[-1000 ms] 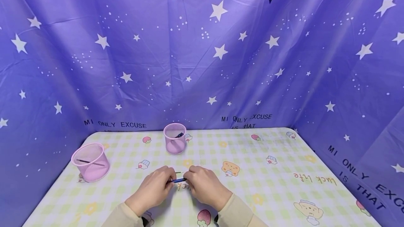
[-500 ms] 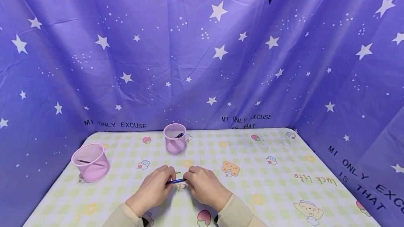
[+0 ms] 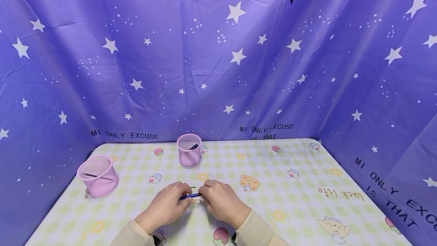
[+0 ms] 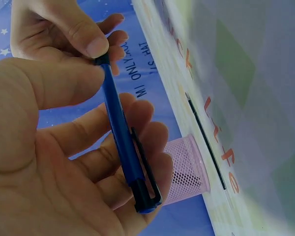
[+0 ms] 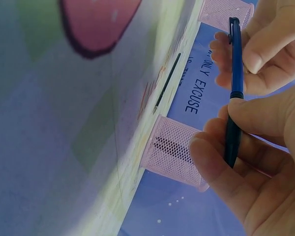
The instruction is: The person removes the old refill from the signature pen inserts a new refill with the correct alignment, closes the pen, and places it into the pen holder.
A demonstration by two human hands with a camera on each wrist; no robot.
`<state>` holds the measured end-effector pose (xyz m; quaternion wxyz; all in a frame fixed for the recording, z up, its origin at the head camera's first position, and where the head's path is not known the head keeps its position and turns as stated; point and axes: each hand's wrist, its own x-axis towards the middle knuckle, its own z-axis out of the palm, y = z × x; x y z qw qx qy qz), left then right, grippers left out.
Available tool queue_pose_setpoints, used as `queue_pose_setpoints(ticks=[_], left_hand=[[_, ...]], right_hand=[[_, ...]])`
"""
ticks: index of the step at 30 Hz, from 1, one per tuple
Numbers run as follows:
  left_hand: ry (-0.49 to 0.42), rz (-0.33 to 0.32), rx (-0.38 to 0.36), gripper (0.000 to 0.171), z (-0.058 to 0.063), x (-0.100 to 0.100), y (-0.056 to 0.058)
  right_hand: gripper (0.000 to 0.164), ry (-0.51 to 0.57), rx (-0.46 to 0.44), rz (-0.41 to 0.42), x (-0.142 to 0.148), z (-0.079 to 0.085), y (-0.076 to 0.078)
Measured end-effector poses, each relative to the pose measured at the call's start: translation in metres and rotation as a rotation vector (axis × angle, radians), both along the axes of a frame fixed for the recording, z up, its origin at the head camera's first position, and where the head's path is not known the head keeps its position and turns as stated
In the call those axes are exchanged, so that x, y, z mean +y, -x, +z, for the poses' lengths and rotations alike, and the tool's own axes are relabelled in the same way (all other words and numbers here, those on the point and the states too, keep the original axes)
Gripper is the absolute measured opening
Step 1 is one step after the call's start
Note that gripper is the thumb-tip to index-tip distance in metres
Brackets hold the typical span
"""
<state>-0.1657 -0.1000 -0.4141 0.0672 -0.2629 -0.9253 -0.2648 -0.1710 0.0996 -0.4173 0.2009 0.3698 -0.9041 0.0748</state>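
Note:
Both hands are on one pen [image 4: 119,123] with a blue barrel, black clip and dark grip section. My right hand [image 3: 221,199] pinches the dark grip section [image 5: 233,130] between thumb and fingers. My left hand [image 3: 167,202] has its fingers loosely curled behind the blue barrel, the thumb along its other side near the joint. On the table just beyond the hands lies a thin pen refill [image 4: 205,140], dark with a metal tip; in the head view its tip [image 3: 194,187] shows between the hands.
A pink mesh pen cup [image 3: 99,185] with a dark stick-like item stands at the left. Another pink mesh cup [image 3: 189,158] stands at the back, a dark item inside. A checked cloth [image 3: 293,200] covers the table; a purple starry curtain [image 3: 218,67] rises behind it.
My left fingers and thumb have shifted a little around the barrel, so slightly more of the pen shows. The right hand, refill and cups stay where they were.

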Motion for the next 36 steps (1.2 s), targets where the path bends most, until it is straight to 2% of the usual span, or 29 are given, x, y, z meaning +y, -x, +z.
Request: queue_pose_setpoints(ticks=[2,6,11,22,31,36], left_hand=[[-0.001,0.006,-0.013,0.003,0.0003,0.0,0.0001],[0.003,0.014,-0.05,0.012,0.0011,0.0,0.0003],[0.013,0.003,-0.074,0.013,0.0013,-0.0001,0.0],[0.032,0.003,-0.029,0.011,-0.0005,-0.0007,0.0011],[0.015,0.002,0.053,0.009,-0.0014,-0.0014,0.0012],[-0.002,0.0,0.061,0.012,-0.0017,-0.0016,0.0004]], right_hand=[[0.009,0.001,0.001,0.001,0.0001,0.0,0.0],[0.009,0.003,0.004,0.005,-0.0002,-0.0003,-0.0002],[0.009,0.007,0.004,0.005,-0.0004,-0.0006,-0.0002],[0.009,0.005,0.015,0.006,-0.0005,-0.001,-0.0004],[0.009,0.005,0.008,0.006,-0.0002,-0.0008,-0.0005],[0.009,0.002,-0.004,0.005,-0.0005,-0.0007,-0.0006]])
